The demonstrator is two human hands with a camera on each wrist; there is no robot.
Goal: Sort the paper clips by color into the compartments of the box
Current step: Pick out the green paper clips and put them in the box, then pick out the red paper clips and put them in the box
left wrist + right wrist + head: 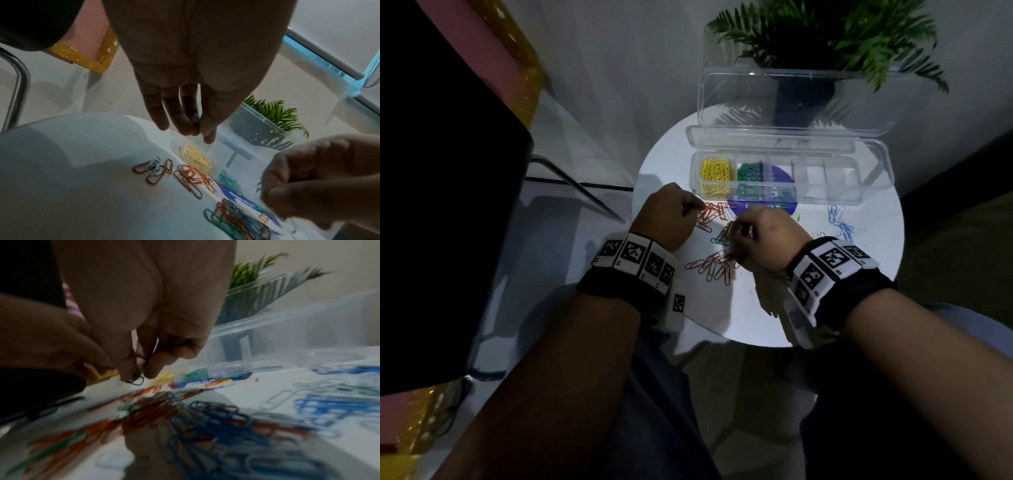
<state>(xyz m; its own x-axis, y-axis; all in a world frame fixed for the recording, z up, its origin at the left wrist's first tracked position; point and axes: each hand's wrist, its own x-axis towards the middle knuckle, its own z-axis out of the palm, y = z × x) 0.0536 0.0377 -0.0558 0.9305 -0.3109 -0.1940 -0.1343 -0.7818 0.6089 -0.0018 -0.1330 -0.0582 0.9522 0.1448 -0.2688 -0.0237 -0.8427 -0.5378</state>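
Note:
A clear compartment box (859, 200) stands open at the back of the round white table (722, 308). Yellow clips (716, 174) fill its leftmost compartment and green clips (750, 174) the one beside it. My left hand (688, 209) hovers by a group of red clips (710, 214), fingertips and thumb pressed together (197, 129) on what looks like a thin dark clip. My right hand (739, 233) pinches dark green clips (136, 378) just above a mixed pile of red, green and blue clips (717, 265). Blue clips (839, 221) lie at the right.
The box's lid (791, 99) stands up behind it, with a potted fern (825, 34) at the back. A blue printed label (763, 207) lies under the box's front edge. A metal-framed glass surface (571, 181) sits left of the table.

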